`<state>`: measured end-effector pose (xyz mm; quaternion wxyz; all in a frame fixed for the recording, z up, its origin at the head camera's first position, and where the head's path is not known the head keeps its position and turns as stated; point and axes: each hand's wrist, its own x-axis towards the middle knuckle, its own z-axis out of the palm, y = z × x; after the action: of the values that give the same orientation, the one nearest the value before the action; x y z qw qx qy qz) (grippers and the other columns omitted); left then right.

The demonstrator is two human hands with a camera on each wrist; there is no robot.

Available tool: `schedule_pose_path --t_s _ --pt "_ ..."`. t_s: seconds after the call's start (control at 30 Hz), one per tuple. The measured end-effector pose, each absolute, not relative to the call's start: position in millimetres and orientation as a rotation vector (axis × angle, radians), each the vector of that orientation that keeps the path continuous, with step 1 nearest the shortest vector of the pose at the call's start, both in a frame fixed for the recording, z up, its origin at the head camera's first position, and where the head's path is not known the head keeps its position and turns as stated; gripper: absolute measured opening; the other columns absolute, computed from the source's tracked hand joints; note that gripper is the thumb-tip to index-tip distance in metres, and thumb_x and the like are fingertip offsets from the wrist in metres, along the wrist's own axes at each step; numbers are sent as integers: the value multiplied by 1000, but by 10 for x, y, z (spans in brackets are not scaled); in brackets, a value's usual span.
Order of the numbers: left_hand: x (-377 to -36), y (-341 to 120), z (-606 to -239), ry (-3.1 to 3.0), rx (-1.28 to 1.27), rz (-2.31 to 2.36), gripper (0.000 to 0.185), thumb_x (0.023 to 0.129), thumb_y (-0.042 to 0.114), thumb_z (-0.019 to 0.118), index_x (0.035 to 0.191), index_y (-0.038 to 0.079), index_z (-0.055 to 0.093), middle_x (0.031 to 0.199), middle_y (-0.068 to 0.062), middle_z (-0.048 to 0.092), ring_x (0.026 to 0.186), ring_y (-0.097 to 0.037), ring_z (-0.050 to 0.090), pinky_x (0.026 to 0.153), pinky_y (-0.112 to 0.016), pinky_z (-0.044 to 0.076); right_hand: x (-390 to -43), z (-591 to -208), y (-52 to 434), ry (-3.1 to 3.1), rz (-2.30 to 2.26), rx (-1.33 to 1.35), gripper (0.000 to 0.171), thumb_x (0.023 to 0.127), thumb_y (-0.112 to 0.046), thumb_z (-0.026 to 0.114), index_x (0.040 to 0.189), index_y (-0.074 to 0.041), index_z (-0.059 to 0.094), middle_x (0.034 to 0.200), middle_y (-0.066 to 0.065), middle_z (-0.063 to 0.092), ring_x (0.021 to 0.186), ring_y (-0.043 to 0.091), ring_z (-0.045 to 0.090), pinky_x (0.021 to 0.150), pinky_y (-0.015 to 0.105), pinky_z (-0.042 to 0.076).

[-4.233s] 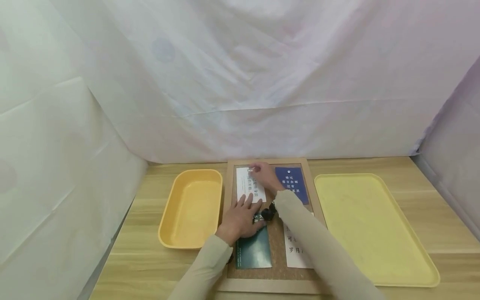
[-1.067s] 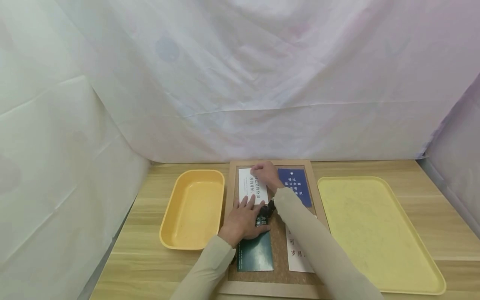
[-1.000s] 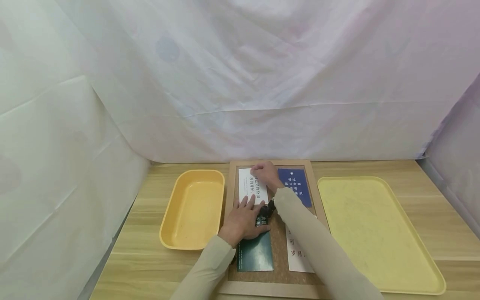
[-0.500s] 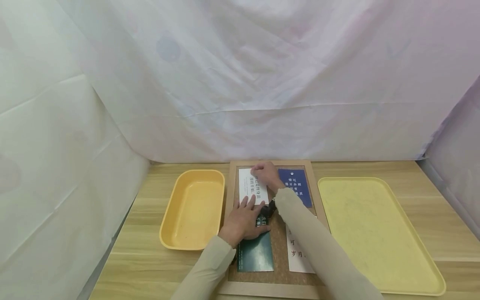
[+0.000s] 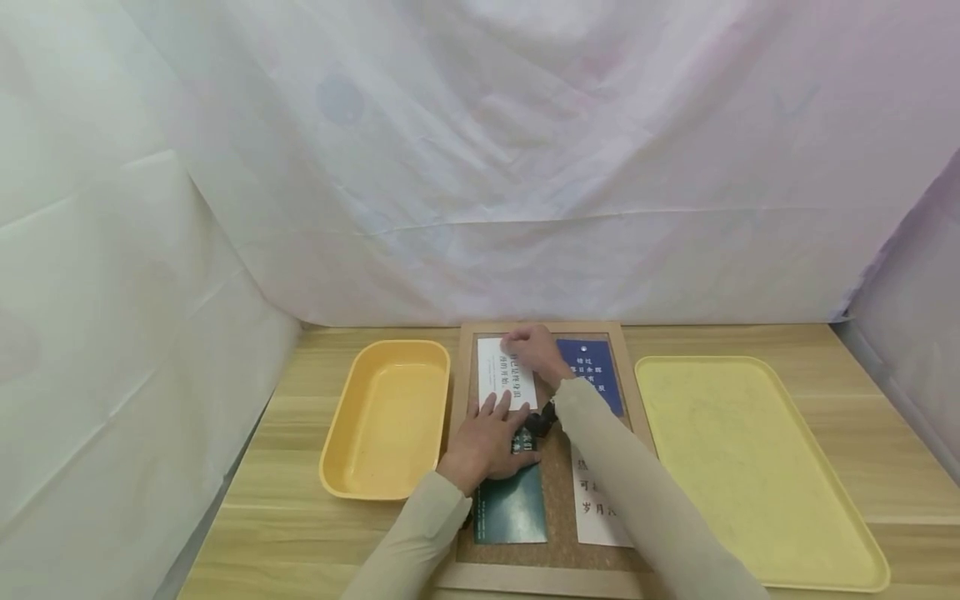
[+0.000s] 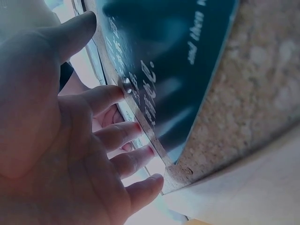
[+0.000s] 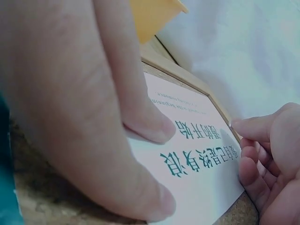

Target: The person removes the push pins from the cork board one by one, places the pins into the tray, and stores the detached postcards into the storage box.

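A wood-framed cork board (image 5: 557, 487) lies in front of me with several cards pinned to it. My left hand (image 5: 483, 437) lies flat, its straight fingers (image 7: 140, 117) pressing the lower edge of the white card (image 5: 495, 371) at the board's top left. My right hand (image 5: 531, 348) sits at that card's top edge with its fingers (image 7: 274, 159) curled and pinching there, where the card's pin is hidden under them. Under my left palm (image 6: 56, 140) lies a dark green card (image 6: 187, 61), held by a silver pin (image 6: 125, 84).
A blue card (image 5: 596, 379) with a pin is at the board's top right, and a white card (image 5: 600, 508) at its bottom right. A deep orange bin (image 5: 386, 412) stands left of the board. A flat yellow tray (image 5: 738, 458) lies to the right. White sheeting surrounds the table.
Both hands have stayed in place. About four seconds ago a pale pin head showed at my right fingertips; now the fingers cover it.
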<state>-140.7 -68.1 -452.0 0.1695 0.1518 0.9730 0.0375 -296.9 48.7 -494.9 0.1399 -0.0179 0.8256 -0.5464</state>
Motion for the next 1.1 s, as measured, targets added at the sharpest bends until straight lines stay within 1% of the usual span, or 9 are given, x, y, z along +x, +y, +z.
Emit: schedule_pose_path --t_s 0.27,0.43,0.63,0.8,0.87,1.0,1.1 --pt "-1396 -686 -4516 2766 442 97 75 92 66 52 155 29 35 163 -6 26 150 -29 23 123 -49 19 -2931 -4932 488 2418 -1597 -120 16 95 -20 65 104 -11 75 107 8 67 93 23 62 81 33 50" --pt "-1389 -689 -4518 2766 446 102 75 92 65 53 155 29 35 163 -6 26 150 -29 23 123 -49 18 -2894 -4889 485 2458 -1559 -166 16 96 -18 63 105 -11 74 111 9 66 97 24 60 83 35 50" --pt "-1396 -687 -4528 2768 451 93 76 91 65 54 155 28 35 163 -7 26 150 -30 23 122 -50 18 -2877 -4837 490 2484 -1542 -203 15 96 -17 62 104 -11 73 111 9 66 98 25 60 83 36 51" --pt "-1411 -686 -4529 2768 452 86 76 91 65 53 155 28 35 163 -7 26 150 -30 23 122 -50 19 -2879 -4823 508 2520 -1518 -240 14 97 -18 62 104 -11 72 105 8 66 94 24 60 81 34 51" --pt "-1415 -688 -4532 2768 452 92 76 92 65 54 155 27 35 163 -7 26 150 -30 23 122 -50 19 -2872 -4815 517 2524 -1514 -250 14 97 -19 63 103 -11 72 103 8 66 91 23 60 77 33 51" --pt "-1424 -689 -4534 2767 447 114 76 91 65 54 155 27 36 163 -7 26 150 -30 23 122 -50 20 -2850 -4785 547 2510 -1512 -275 14 97 -20 62 103 -11 71 101 7 66 89 22 61 73 30 52" --pt "-1430 -691 -4526 2764 439 125 76 91 66 54 154 27 36 163 -7 25 151 -31 23 122 -50 19 -2835 -4759 581 2511 -1500 -287 14 98 -20 62 103 -12 72 101 7 66 89 21 62 73 29 53"
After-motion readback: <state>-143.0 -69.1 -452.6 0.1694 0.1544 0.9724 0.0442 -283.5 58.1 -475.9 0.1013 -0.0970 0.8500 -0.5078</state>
